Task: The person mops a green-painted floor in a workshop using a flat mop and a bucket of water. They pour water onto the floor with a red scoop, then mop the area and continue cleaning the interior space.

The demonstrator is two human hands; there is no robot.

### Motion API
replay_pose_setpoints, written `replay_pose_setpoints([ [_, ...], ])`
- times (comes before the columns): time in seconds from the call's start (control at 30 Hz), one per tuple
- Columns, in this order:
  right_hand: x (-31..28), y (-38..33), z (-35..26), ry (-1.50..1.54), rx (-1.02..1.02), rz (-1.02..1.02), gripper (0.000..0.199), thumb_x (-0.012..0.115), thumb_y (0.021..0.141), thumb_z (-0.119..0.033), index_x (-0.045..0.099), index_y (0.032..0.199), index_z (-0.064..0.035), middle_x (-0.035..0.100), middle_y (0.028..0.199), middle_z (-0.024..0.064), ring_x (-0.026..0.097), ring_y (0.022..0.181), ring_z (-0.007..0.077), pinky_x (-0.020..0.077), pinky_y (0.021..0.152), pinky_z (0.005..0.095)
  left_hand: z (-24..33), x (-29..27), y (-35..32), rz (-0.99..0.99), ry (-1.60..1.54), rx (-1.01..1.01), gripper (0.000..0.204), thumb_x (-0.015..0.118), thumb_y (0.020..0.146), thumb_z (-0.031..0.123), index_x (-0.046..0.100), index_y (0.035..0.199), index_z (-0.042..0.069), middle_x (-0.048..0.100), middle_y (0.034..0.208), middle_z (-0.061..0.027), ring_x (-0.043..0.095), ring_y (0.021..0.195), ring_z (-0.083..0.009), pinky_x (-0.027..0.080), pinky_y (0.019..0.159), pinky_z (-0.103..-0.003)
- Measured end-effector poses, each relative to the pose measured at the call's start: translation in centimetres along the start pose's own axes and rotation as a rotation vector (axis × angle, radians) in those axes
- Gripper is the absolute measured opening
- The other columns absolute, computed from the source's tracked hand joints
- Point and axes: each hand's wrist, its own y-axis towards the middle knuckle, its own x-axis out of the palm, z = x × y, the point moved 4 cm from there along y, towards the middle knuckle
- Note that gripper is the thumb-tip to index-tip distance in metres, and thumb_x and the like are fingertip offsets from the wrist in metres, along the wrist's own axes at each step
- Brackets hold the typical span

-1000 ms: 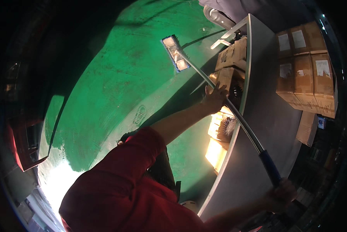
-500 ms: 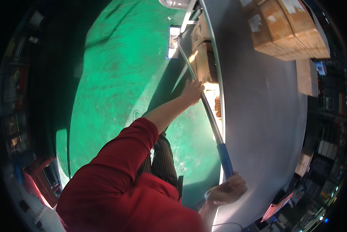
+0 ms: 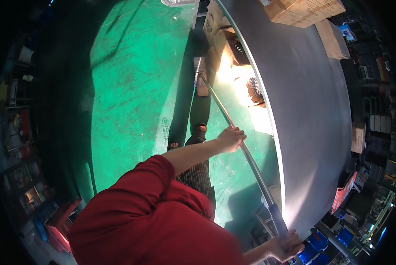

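A flat mop (image 3: 201,76) with a metal pole lies across my front, its rectangular head down on the green floor (image 3: 131,97) beyond my feet. My left hand (image 3: 232,139) is closed around the middle of the pole. At the near end, my right hand (image 3: 287,246) is wrapped about the top of the blue handle grip, slightly blurred. The pole slants from far left to near right, beside the long edge of a grey table (image 3: 304,110).
Cardboard boxes (image 3: 308,12) stand on the table's far end. Under its edge sit more open cartons (image 3: 224,44) and a dark ribbed coil-like item (image 3: 254,89) in sunlight. Blue stools (image 3: 318,241) are at the lower right, and crowded shelves line the left.
The mop head has come back along the floor toward my feet. Both hands have moved nearer and to the right with the pole. The view has shifted as well.
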Motion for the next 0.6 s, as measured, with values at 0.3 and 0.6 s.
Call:
replay_pose_setpoints([
  [0.3,-2.2,-12.9,11.3,0.15,0.289,-0.12,0.023,0.051,0.082,-0.026,0.051,0.075,-0.0038,0.051,0.067,0.0073,0.051,0.067,0.0189,0.0437,0.066,0.0387,-13.7,0.3,-9.3,-0.201,0.452,-0.487,0.022,0.056,0.074,0.013,0.053,0.096,0.013,0.051,0.108,-0.0082,0.041,0.114,-0.0296,0.029,0.094,-0.058],
  [0.6,-19.1,-10.1,3.7,0.02,0.234,-0.081,0.026,0.038,0.087,-0.01,0.034,0.062,-0.0082,0.036,0.054,0.0033,0.035,0.05,0.0136,0.0423,0.066,0.0386,3.0,12.9,-8.4,-0.335,0.333,-0.266,0.009,0.055,0.073,0.011,0.06,0.08,0.009,0.057,0.09,-0.0091,0.057,0.09,-0.0291,0.05,0.069,-0.035],
])
